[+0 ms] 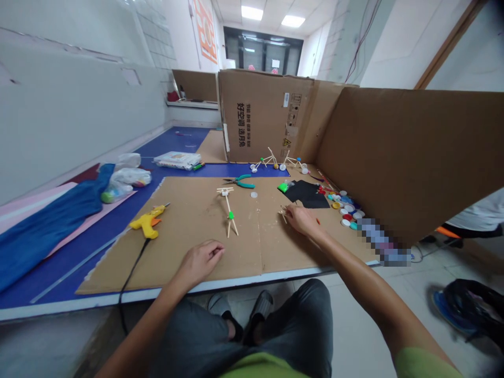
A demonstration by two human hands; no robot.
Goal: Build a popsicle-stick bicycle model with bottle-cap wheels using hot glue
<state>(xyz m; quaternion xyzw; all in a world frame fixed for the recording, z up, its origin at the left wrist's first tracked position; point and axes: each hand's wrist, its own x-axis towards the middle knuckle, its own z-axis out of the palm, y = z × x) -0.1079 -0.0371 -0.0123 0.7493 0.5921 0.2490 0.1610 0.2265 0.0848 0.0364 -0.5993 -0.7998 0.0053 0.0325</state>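
My right hand [302, 220] reaches forward over the cardboard sheet, its fingers closed on some short wooden sticks [283, 213] that poke out at the fingertips. My left hand [202, 261] rests near the front edge with its fingers curled together and no object showing in them. Ahead of it is a small stick frame [227, 205] with a green joint and a white piece at its far end. Teal-handled pliers [243, 182] lie farther back, beside a white bottle cap [254, 195]. On the left lies a yellow glue gun [150, 221], its black cord running off the front edge.
Tall cardboard panels [268, 118] stand at the back and right. Before them are stick models [271, 160] with cap wheels. Black sheets [305, 194] and several coloured caps [348, 210] lie to the right. Plastic bags [128, 176] and blue cloth [74, 210] are at left.
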